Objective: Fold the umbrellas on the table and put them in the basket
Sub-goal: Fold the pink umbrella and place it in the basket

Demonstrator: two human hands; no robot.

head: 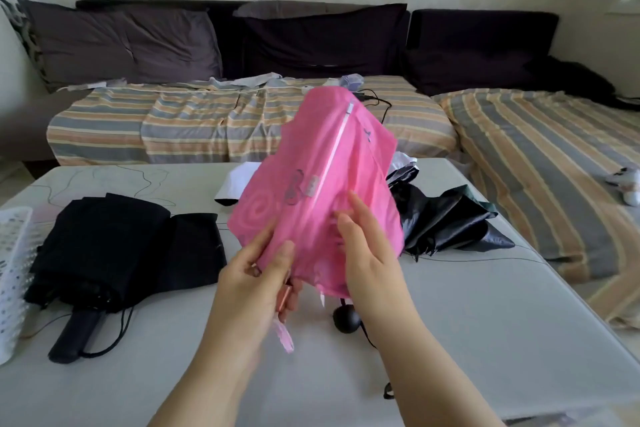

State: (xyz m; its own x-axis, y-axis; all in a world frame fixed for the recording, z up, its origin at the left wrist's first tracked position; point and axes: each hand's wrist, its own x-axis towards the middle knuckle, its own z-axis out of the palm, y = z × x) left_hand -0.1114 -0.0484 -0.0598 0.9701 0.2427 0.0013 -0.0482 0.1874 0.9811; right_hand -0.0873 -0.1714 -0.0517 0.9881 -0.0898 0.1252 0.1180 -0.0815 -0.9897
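Note:
A collapsed pink umbrella (322,177) is held up above the grey table (485,340), tip pointing away from me. My left hand (256,281) grips its lower end, fingers curled round the pink handle and canopy. My right hand (370,253) lies with straight fingers against the pink canopy's right side. A black umbrella (114,263) lies loosely collapsed on the table's left. Another black umbrella (446,218) lies crumpled behind the pink one on the right, with a round black handle (346,319) below my hands. The white perforated basket (14,274) stands at the left edge.
A white and black item (235,184) lies on the table behind the pink umbrella. Beyond the table is a sofa with striped covers (207,118) and dark cushions (311,38). A black cable (377,102) lies on the sofa.

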